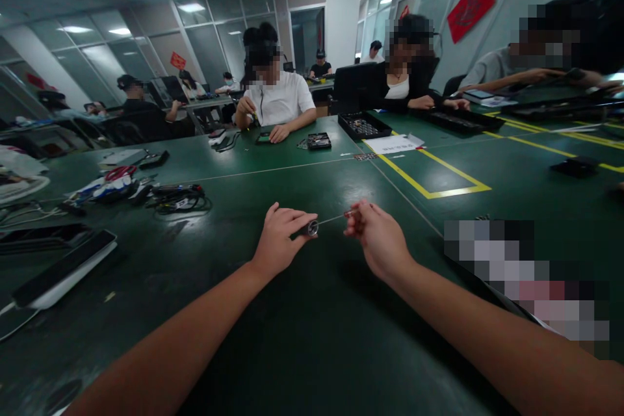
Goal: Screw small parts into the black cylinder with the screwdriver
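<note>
Over the green table (302,338), both hands' fingers (297,220) pinch a small dark spool (312,228) and its thin wire (332,218).

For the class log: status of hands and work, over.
Left hand grips small dark metal spool. Right hand pinches its thin silver wire. Green table beneath.

The small dark round thing with a shiny end (311,228) in the left hand (280,240) is too small to tell. The thin silver wire (331,218) is blurry.
</note>
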The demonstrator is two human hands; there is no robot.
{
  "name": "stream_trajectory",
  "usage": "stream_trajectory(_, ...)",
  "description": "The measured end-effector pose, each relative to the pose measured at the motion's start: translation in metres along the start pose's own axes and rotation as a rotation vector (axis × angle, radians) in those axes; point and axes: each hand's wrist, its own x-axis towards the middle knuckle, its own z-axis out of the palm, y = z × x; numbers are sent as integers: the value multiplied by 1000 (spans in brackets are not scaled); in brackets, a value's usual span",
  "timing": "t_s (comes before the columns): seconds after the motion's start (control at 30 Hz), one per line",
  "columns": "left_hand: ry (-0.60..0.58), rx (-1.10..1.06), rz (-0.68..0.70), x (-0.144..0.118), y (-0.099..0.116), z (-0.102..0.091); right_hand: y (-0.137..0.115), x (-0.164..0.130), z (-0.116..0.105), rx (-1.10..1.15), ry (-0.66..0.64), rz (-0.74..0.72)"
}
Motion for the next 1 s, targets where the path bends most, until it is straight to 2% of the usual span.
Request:
stream_trajectory(0.03, -9, 16, -10, 0, 1, 0, 1, 2, -1, 36, 35, 51)
stream_trajectory(0.17, -87, -4, -118, 1, 0, 0, 7, 6, -2, 28, 108, 12)
stream_trajectory(0.33, -95, -20, -169, 1, -2, 2, 7, 1, 1, -58, 67, -107)
stream_trajectory(0.6, -78, -12, -140, 0, -6, 5, 1, -1, 1, -206, -9, -205)
stream_trajectory(0.73, -85, 15, -118, 0, -5, 4, 0, -3, -1, -358, -64, -270)
stream_trajectory(0.9, -112, 55, -106, 0, -4, 3, -9, -10, -2, -591, -147, -419)
stream_trajectory(1.0, -108, 70, -121, 0, -4, 3, -14, -13, -3, -695, -132, -468)
